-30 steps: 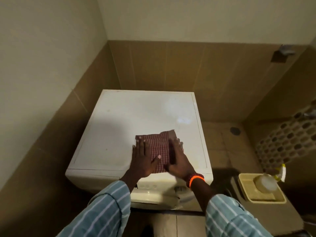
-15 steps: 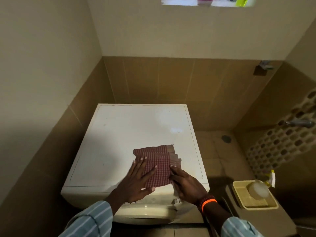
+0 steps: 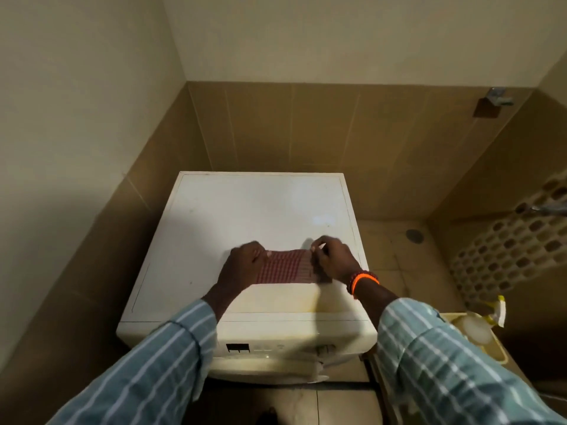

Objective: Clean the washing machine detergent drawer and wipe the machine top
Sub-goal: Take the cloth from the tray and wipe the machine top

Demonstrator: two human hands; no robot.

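A white washing machine stands in the corner, its flat top [image 3: 245, 210] facing me. A red checked cloth [image 3: 283, 268] lies on the front half of the top. My left hand [image 3: 242, 265] grips the cloth's left far edge with curled fingers. My right hand [image 3: 333, 259] pinches the right far edge; an orange band circles that wrist. The control panel [image 3: 276, 346] shows below the top's front edge. I cannot make out the detergent drawer.
Brown tiled walls close in behind and to the left of the machine. A floor drain [image 3: 414, 235] lies to the right. A yellow tray [image 3: 478, 335] holding a pale round object sits at the lower right, beside a patterned screen [image 3: 506, 240].
Both hands went from lying flat on the cloth to curling around its far edge. The cloth now looks narrower front to back. The camera view has shifted.
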